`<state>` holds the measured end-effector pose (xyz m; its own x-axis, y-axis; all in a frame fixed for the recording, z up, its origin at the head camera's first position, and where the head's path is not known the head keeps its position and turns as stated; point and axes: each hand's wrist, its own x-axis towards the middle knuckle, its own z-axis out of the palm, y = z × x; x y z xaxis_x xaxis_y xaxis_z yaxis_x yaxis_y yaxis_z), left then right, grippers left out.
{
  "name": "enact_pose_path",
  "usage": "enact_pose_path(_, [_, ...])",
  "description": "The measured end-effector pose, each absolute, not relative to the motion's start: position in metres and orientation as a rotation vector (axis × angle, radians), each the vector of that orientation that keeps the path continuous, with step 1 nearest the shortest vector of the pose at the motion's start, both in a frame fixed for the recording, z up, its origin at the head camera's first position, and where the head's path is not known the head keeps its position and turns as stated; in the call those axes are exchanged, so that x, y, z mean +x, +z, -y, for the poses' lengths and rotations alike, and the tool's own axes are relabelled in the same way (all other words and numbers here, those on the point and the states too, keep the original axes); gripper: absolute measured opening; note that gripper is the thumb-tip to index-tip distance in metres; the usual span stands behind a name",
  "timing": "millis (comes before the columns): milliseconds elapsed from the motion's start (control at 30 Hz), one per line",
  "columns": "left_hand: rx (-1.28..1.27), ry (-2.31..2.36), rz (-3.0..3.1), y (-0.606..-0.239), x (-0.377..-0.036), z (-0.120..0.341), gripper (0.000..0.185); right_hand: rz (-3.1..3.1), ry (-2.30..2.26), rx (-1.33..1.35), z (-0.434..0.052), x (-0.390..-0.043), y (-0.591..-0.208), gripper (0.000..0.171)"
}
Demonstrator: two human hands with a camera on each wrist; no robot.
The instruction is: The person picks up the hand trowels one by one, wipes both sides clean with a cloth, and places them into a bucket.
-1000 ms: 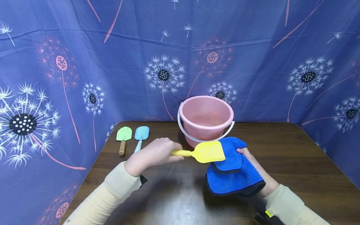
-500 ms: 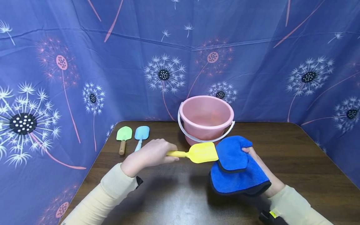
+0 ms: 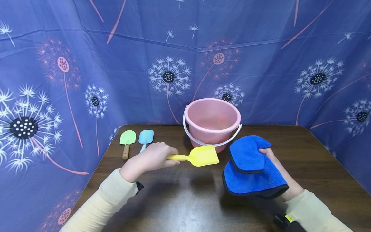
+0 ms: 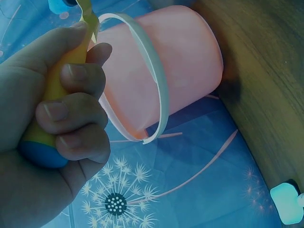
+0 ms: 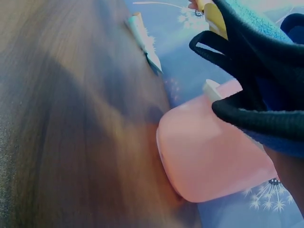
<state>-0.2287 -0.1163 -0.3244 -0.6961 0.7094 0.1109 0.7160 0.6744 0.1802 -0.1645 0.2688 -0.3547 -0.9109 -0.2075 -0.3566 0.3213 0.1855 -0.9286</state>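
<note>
My left hand [image 3: 155, 158] grips a yellow toy shovel [image 3: 203, 156] by its handle, and the blade points right above the table. In the left wrist view the fingers curl round the handle [image 4: 57, 90], whose end is blue. A blue cloth [image 3: 252, 170] with black edging hangs folded from my right hand [image 3: 275, 162], its thumb pressing on the cloth; most of those fingers are hidden behind it. The shovel blade and the cloth are apart. Behind them stands a pink bucket [image 3: 213, 129] with a white handle [image 3: 200, 142] lowered across its front.
On the left of the brown table [image 3: 290, 154] lie a green shovel [image 3: 127, 138] with a wooden handle and a light blue shovel [image 3: 146, 137], partly covered by my left hand. A blue dandelion-print curtain [image 3: 130, 80] hangs round the table.
The cloth has moved right and slightly up with my right hand, away from the blade it touched. My left hand and the yellow shovel have shifted left. The bucket has stayed put.
</note>
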Motion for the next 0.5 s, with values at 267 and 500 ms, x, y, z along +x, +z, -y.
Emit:
enact_pose_path(267, [-1.202, -0.342, 2.852, -0.316, -0.228, 0.119, 0.02, -2.061, -1.737, 0.165, -0.27, -0.168, -0.361, 0.081])
enact_pose_path(500, [-1.204, -0.347, 2.835, -0.31, -0.23, 0.117, 0.019, -2.096, -1.661, 0.206, -0.265, -0.172, -0.378, 0.084])
